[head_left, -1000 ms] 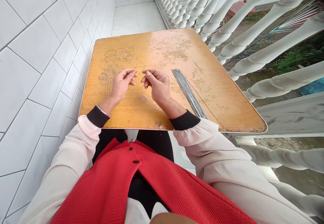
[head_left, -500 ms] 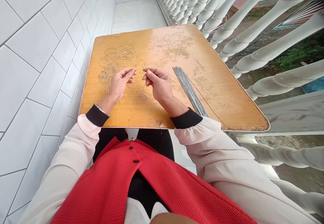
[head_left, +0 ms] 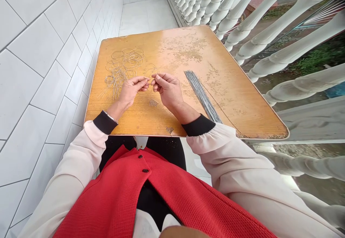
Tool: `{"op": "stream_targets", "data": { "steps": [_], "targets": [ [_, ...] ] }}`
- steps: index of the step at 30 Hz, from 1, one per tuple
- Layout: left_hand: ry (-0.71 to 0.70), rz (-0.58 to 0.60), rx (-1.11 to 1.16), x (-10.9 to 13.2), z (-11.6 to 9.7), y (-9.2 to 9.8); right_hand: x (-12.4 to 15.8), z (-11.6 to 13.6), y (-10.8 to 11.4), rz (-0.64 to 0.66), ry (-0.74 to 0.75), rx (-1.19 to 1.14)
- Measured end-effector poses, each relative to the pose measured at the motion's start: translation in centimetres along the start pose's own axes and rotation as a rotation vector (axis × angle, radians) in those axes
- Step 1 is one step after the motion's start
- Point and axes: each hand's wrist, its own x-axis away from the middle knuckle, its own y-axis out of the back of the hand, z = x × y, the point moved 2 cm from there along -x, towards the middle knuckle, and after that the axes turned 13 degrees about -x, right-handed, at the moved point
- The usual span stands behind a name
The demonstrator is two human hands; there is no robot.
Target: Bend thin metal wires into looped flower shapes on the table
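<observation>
A thin metal wire arches up in a loop just beyond my fingertips, and its ends run into both hands. My left hand pinches it between thumb and forefinger. Almost touching it, my right hand is closed in a like pinch on the same wire. Where the ends meet is too fine to make out. Behind and left of my left hand lies a tangle of bent wire loops with straight tails. To the right of my right hand rests a bundle of straight grey wires.
The worn wooden table has peeling patches and a rounded front right corner. A white tiled wall runs along the left. White balusters line the right side, and a pale floor lies beyond the table.
My left hand has moved right, closing most of the gap to my right hand. The right hand has barely shifted. The wire loop still stands above the fingers.
</observation>
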Motion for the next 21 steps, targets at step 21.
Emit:
{"op": "stream_targets", "data": {
  "steps": [21],
  "targets": [
    [0.109,-0.035,0.119,-0.06,-0.40,0.35,-0.06,-0.27,0.24,0.006,-0.058,-0.033]
  ]
}}
